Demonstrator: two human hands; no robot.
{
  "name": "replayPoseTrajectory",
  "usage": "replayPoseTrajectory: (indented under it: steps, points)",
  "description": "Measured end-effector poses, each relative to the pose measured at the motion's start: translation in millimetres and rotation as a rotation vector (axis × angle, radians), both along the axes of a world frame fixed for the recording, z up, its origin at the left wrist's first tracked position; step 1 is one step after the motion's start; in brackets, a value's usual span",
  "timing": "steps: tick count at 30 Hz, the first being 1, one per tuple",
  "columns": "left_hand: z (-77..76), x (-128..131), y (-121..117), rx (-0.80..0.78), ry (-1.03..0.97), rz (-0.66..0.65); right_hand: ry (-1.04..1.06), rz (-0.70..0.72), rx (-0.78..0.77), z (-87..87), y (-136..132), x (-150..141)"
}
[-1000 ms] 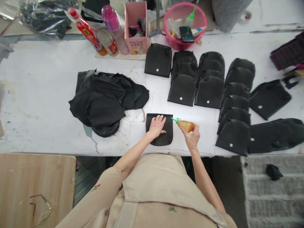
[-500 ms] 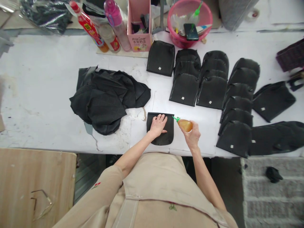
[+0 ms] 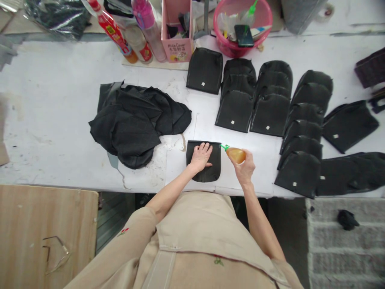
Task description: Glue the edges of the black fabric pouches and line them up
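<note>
My left hand [image 3: 201, 157] lies with fingers spread on a black rounded fabric piece [image 3: 207, 174], pressing it to the white table. Along the top of that piece runs a straight folded-looking edge. In my right hand [image 3: 246, 168] is a squeeze bottle [image 3: 236, 155] of amber liquid, tilted so its green nozzle points left at the piece's upper right corner. Whether the tip touches the fabric I cannot tell. Left of my hands sits a loose heap of black fabric [image 3: 135, 124].
Overlapping black pieces [image 3: 297, 172] with small white tags fill the table's right side. At the back stand bottles [image 3: 114, 32], a pink box [image 3: 179, 50] and a pink basin [image 3: 219, 36] holding a phone [image 3: 244, 36]. Eyeglasses [image 3: 61, 251] rest on a wooden board [image 3: 24, 224] at lower left.
The view has shifted slightly. The bottle's nozzle sits a touch further right relative to the fabric piece, at its corner. My left hand stays flat in place.
</note>
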State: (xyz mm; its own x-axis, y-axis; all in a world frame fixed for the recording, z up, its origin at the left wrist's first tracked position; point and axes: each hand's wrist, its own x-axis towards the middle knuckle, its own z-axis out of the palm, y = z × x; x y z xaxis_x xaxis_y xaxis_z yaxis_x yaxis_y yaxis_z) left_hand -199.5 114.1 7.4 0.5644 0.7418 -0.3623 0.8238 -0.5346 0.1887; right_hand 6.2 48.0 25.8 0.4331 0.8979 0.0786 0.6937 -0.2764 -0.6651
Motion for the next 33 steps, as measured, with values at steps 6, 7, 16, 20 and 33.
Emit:
replayPoseTrajectory:
  steps: [6, 7, 16, 20, 33]
  points:
    - [0.9, 0, 0, -0.008, -0.010, 0.004, 0.012, -0.002, -0.043, 8.8, -12, 0]
    - [1.4, 0, 0, -0.012, -0.011, 0.003, 0.009, -0.003, -0.043, 9.6, -14, 0]
    - [3.9, 0, 0, -0.027, -0.005, 0.008, -0.001, -0.001, -0.048, 15.4, -32, -4]
    - [4.8, 0, 0, -0.029, 0.002, 0.008, -0.016, -0.010, -0.086, 17.9, -40, -5]
    - [6.3, -1, 0, -0.030, 0.006, 0.004, 0.010, -0.046, -0.093, 21.6, -68, -10]
